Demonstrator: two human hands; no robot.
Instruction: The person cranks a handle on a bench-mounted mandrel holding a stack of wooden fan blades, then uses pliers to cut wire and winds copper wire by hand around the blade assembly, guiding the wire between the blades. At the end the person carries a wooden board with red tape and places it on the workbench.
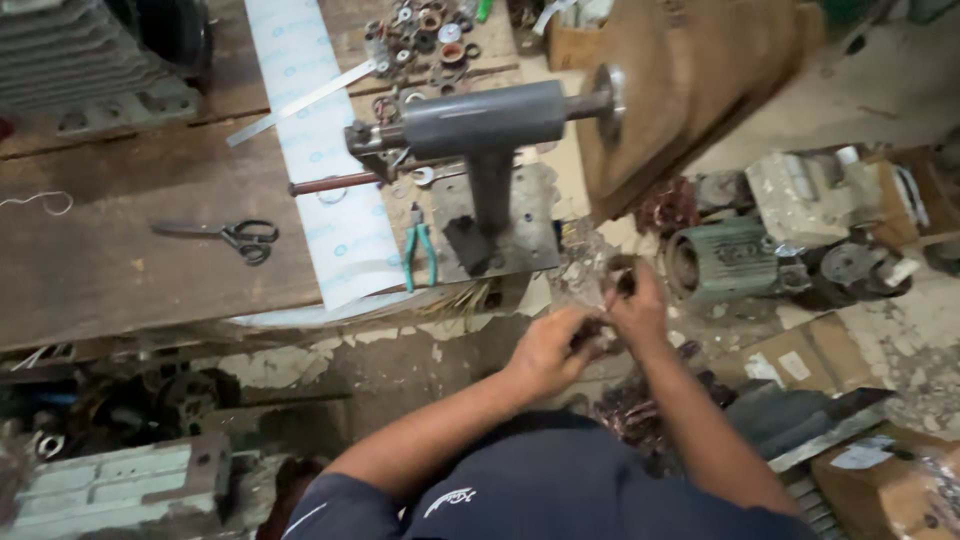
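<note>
Both hands work together just off the corner of the wooden bench (120,250). The left hand (545,350) and right hand (635,310) pinch a tangle of dark wire (618,275) between their fingers, held in the air beside the grey winding stand (480,130). Green pliers (420,250) lie on the stand's base plate; scissors (245,238) lie farther left.

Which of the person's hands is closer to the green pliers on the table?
The left hand. It is below and to the right of the green-handled pliers, just off the table edge. The right hand is farther right, gripping a dark bundle with the left.
</note>
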